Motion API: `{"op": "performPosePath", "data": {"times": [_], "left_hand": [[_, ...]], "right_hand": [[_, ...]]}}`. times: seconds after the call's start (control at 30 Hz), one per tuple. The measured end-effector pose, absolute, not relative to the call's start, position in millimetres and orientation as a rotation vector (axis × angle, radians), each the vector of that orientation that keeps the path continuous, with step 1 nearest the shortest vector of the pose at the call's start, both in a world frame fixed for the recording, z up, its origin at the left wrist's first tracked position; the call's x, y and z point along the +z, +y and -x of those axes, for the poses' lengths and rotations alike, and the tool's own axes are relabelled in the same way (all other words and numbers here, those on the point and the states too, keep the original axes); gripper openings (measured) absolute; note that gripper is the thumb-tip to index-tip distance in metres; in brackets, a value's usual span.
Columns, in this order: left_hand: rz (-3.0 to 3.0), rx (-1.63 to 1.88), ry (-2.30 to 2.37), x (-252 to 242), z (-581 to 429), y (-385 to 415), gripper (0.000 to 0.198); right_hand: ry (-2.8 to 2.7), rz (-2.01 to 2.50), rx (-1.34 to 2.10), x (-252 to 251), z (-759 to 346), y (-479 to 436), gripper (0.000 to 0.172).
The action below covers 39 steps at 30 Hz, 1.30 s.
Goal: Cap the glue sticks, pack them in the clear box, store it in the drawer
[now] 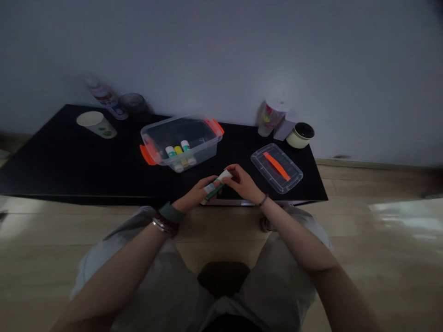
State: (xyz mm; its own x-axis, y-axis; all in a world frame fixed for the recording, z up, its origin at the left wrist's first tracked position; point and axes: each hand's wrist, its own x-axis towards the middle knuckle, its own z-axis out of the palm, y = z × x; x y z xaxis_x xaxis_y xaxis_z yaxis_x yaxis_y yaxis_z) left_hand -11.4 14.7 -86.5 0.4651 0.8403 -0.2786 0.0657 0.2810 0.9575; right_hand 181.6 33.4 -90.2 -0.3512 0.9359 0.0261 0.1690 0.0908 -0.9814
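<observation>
Green-and-white tube [216, 185] held over front of table [58, 159], long axis slanting, white end pointing up and away to right, green end down to left. Left hand [192, 194]: fingers wrapped round lower body. Right hand [242, 182]: fingers pinching white end; 2-handed grip steadies tube. Clear box [182, 140] just ahead, 3 upright tubes [180, 157] inside. Orange-strapped lid [277, 168] set aside on right, leaving box open.

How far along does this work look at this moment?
Done: three tubes sit in the clear plastic box. In hand: the left hand and right hand hold a green-and-white tube. Left: the lid lies off the box.
</observation>
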Motion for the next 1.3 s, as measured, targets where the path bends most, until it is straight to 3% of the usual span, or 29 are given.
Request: {"op": "performPosePath", "data": {"times": [0.37,0.77,1.3], "left_hand": [[-1.203,0.581,0.830,-79,10,12,0.053],[-1.781,0.396,0.932,-83,16,10,0.051],[-2.323,-0.061,1.418,-76,7,0,0.041]], "right_hand": [[-2.050,1.271,0.987,-69,-190,28,0.036],[-2.422,1.431,0.766,-76,-189,29,0.046],[-2.276,1.765,0.668,-96,-162,14,0.050]]}}
